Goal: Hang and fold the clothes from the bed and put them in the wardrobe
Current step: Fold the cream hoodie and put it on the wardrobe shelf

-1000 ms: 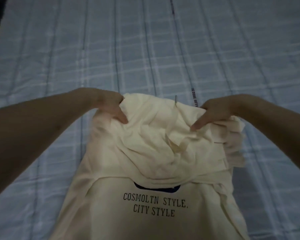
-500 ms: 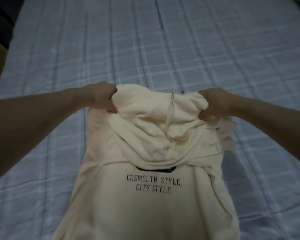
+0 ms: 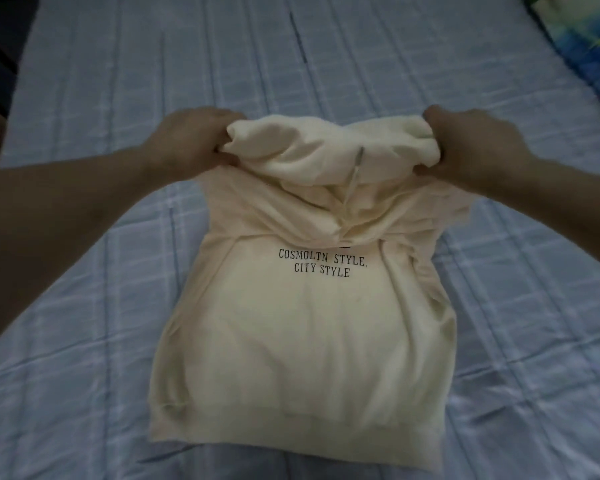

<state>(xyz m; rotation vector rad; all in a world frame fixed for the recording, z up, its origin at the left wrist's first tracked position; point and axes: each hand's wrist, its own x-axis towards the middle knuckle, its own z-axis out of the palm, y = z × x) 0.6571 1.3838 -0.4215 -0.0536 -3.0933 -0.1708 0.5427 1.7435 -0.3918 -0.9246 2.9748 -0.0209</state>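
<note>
Cream hoodie flat on bed, black lettering, hood bunched

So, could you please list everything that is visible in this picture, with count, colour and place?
hoodie: one, cream, lying flat in the middle of the bed, black print "COSMOLTN STYLE, CITY STYLE", top end bunched into a roll
drawstring: one visible, cream with a metal tip, hanging from the rolled top
bed cover: one, pale blue check, under everything
patterned fabric: one, blue and green, far right corner; cannot tell what it is
left hand: one, grip closed on the roll's left end
right hand: one, grip closed on the roll's right end
</note>
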